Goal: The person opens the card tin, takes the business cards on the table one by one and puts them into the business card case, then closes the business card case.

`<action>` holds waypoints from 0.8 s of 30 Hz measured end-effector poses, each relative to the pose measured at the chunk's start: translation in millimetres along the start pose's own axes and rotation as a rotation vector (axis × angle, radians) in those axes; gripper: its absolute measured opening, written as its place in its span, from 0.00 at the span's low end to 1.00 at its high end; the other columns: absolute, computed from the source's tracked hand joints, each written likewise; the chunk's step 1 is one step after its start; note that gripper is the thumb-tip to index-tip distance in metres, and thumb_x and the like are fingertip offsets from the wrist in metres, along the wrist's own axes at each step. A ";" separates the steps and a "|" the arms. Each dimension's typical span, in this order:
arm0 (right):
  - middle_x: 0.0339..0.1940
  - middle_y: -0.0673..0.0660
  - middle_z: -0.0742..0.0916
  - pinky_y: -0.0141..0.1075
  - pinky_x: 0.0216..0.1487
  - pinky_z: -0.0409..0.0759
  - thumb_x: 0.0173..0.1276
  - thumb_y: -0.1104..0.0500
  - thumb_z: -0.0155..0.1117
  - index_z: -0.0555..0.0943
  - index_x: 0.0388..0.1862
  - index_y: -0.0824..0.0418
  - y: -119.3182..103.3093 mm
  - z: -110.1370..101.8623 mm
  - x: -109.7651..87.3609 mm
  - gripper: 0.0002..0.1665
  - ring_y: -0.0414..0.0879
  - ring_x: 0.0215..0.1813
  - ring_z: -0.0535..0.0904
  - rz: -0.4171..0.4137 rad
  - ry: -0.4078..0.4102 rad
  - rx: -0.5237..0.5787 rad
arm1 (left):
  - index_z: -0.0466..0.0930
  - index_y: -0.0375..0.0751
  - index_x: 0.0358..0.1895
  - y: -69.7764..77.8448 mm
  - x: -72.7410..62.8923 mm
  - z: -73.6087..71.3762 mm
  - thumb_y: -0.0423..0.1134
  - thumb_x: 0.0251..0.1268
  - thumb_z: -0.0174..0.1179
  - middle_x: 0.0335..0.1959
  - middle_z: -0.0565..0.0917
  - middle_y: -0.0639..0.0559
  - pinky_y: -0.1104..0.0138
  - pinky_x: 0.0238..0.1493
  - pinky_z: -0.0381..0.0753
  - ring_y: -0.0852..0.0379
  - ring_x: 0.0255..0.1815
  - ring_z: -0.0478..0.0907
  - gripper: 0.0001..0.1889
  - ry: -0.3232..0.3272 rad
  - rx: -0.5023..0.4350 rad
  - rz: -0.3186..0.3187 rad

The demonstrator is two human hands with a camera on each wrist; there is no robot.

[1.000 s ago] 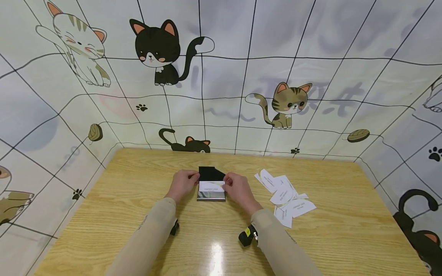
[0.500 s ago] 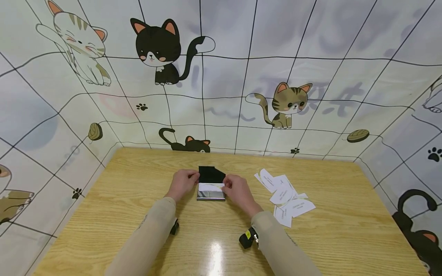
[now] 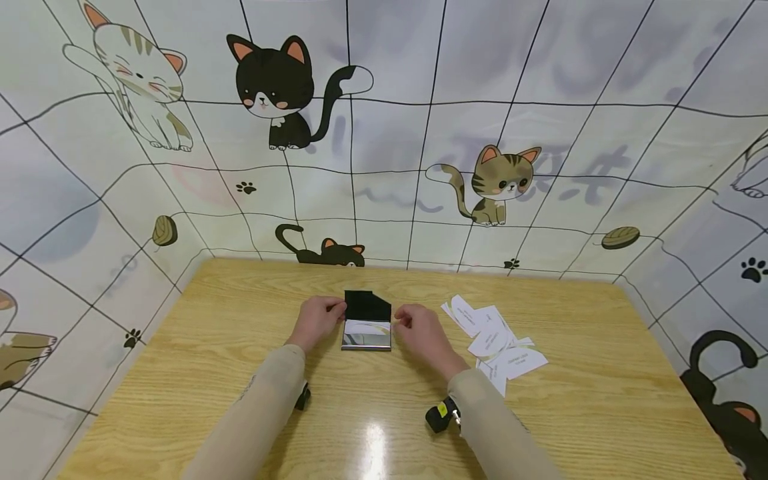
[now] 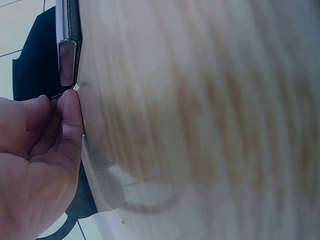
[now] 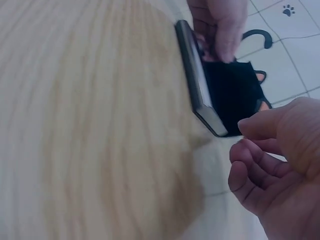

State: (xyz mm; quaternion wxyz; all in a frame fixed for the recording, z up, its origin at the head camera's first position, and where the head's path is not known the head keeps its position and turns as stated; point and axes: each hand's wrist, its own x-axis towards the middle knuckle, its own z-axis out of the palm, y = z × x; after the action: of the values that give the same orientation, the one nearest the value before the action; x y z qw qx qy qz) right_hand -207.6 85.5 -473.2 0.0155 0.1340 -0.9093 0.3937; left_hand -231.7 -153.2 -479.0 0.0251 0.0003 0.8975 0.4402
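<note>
A business card case [image 3: 367,341] lies on the table with its black lid [image 3: 367,308] raised on the far side. White cards [image 3: 364,327] sit inside, partly covered by the shiny metal front. My left hand [image 3: 317,321] pinches the lid's left edge between thumb and fingers; in the left wrist view, its fingertips meet at the corner beside the case [image 4: 67,62]. Just off the case's right side is my right hand [image 3: 422,331], apart from it. The right wrist view shows this hand [image 5: 280,165] with loosely curled fingers and nothing between them.
Several white business cards [image 3: 493,341] lie spread and overlapping on the wooden table [image 3: 591,393], right of the right hand. A cat-printed wall covering [image 3: 390,153] rises behind the table and along both sides.
The cards have slid down further behind the metal front, hiding their printed line. My right hand has let go at the case's right edge and moved slightly right. The left hand stays put.
</note>
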 end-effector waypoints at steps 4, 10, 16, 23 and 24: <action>0.32 0.53 0.87 0.42 0.43 0.83 0.68 0.67 0.69 0.86 0.41 0.67 3.1 -15.2 -3.6 0.05 0.44 0.36 0.81 0.012 -0.017 -0.012 | 0.89 0.35 0.52 -2.1 1.3 0.4 0.36 0.77 0.61 0.35 0.90 0.47 0.56 0.51 0.86 0.52 0.39 0.89 0.11 0.001 0.001 -0.014; 0.35 0.54 0.86 0.45 0.43 0.83 0.70 0.65 0.69 0.86 0.45 0.67 13.8 -39.7 -12.2 0.08 0.47 0.37 0.81 0.019 -0.037 -0.074 | 0.90 0.35 0.51 -1.9 1.1 0.3 0.36 0.77 0.60 0.34 0.90 0.47 0.55 0.51 0.86 0.52 0.39 0.89 0.11 0.001 0.005 -0.003; 0.41 0.58 0.86 0.48 0.45 0.83 0.72 0.63 0.68 0.84 0.52 0.68 29.1 -62.2 -20.4 0.13 0.51 0.41 0.82 0.073 -0.063 -0.100 | 0.90 0.33 0.50 0.5 -0.8 -0.4 0.34 0.77 0.60 0.32 0.90 0.48 0.59 0.46 0.87 0.55 0.36 0.88 0.11 0.014 0.004 0.028; 0.43 0.59 0.85 0.47 0.42 0.82 0.72 0.61 0.67 0.83 0.53 0.68 42.3 -82.0 -29.8 0.15 0.51 0.42 0.82 0.128 -0.082 -0.115 | 0.90 0.35 0.51 -1.6 1.6 1.5 0.35 0.77 0.61 0.34 0.90 0.47 0.57 0.49 0.87 0.53 0.39 0.89 0.11 0.004 -0.003 -0.002; 0.43 0.59 0.85 0.47 0.42 0.82 0.72 0.61 0.68 0.83 0.53 0.68 44.5 -84.2 -31.3 0.15 0.51 0.42 0.81 0.136 -0.081 -0.115 | 0.90 0.35 0.51 -1.6 2.0 1.9 0.36 0.77 0.61 0.35 0.90 0.48 0.57 0.50 0.86 0.53 0.39 0.89 0.11 0.003 -0.003 -0.009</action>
State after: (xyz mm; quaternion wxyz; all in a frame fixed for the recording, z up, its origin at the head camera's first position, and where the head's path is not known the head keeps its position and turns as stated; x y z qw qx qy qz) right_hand -195.3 182.4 -451.0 -0.0404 0.0867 -0.9372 0.3354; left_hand -233.6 -152.6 -481.5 0.0258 -0.0042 0.8969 0.4414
